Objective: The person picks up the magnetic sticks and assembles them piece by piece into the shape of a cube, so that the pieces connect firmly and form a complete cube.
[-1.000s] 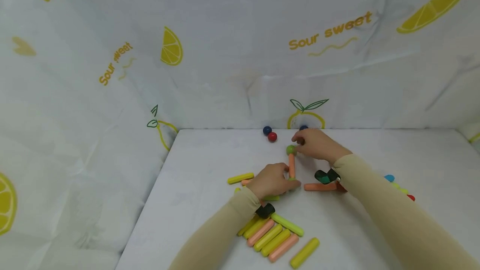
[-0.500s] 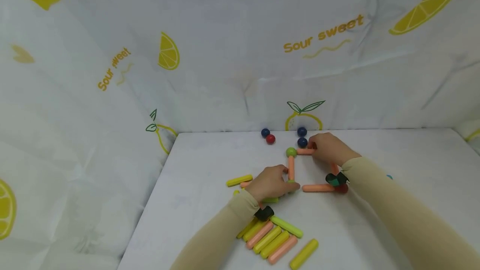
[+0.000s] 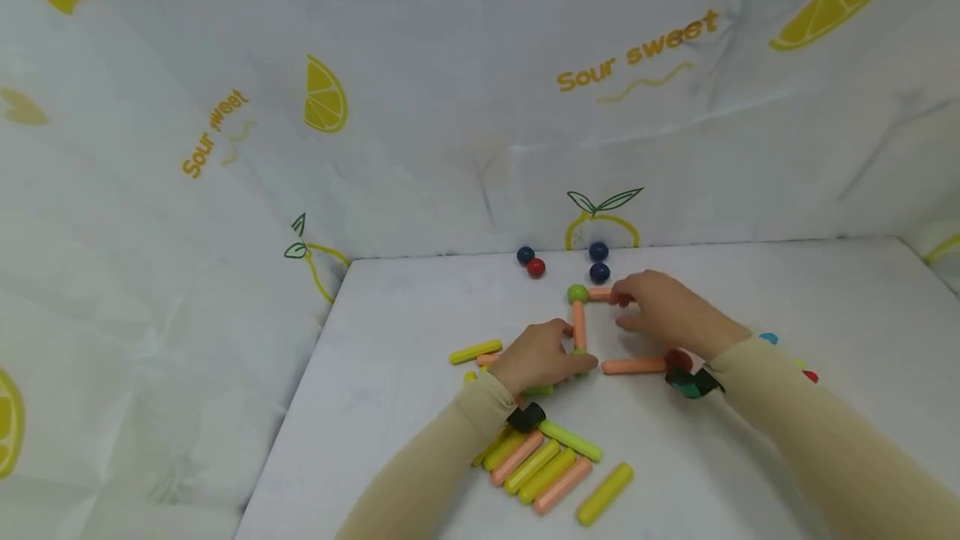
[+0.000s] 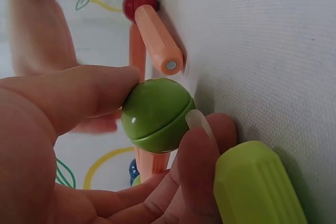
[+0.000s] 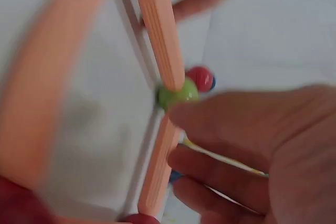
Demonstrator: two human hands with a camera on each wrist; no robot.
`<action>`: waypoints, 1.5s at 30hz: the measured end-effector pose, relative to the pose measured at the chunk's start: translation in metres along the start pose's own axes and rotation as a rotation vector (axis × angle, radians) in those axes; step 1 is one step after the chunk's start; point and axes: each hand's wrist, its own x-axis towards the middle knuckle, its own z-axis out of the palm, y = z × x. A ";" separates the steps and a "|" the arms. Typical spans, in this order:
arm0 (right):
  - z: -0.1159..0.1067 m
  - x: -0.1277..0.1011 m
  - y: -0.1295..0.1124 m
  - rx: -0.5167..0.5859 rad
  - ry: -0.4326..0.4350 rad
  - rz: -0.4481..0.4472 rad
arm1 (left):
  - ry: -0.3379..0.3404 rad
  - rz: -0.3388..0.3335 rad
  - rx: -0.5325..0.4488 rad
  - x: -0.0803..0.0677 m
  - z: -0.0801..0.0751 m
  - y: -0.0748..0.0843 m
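Observation:
My left hand (image 3: pixel 572 357) (image 4: pixel 160 103) pinches a green ball (image 4: pixel 157 115) between thumb and finger at the near left corner of a flat frame. From there an orange stick (image 3: pixel 578 324) (image 5: pixel 160 35) runs up to a second green ball (image 3: pixel 577 293) (image 5: pixel 178 93). A second orange stick (image 3: pixel 602 294) (image 5: pixel 156 169) leads right from that ball. My right hand (image 3: pixel 622 311) (image 5: pixel 181 132) lies beside it, fingers loosely extended, fingertips touching it. A near orange stick (image 3: pixel 633 366) (image 4: pixel 157 40) ends in a red ball (image 3: pixel 677 359) (image 4: pixel 140 2).
Three blue balls (image 3: pixel 598 252) and a red ball (image 3: pixel 536 267) lie by the back cloth wall. A row of green and orange sticks (image 3: pixel 540 465) lies under my left forearm, with loose green sticks (image 3: pixel 476 352) (image 3: pixel 603 492) nearby. Small coloured pieces (image 3: pixel 768 338) sit right of my right sleeve.
My right hand brought an orange stick to the far green ball, laid it rightward, and has since drawn back a little. The left hand has kept its hold on the near corner.

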 end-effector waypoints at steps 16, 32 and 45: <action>0.050 -0.046 -0.026 -0.082 0.164 -0.145 | 0.022 -0.022 0.034 -0.007 -0.002 0.003; 0.048 -0.052 -0.031 -0.024 0.139 -0.117 | -0.018 0.018 0.111 -0.018 -0.011 0.004; -0.012 -0.114 0.072 -0.078 0.108 0.141 | 0.137 0.374 0.391 -0.074 -0.042 -0.069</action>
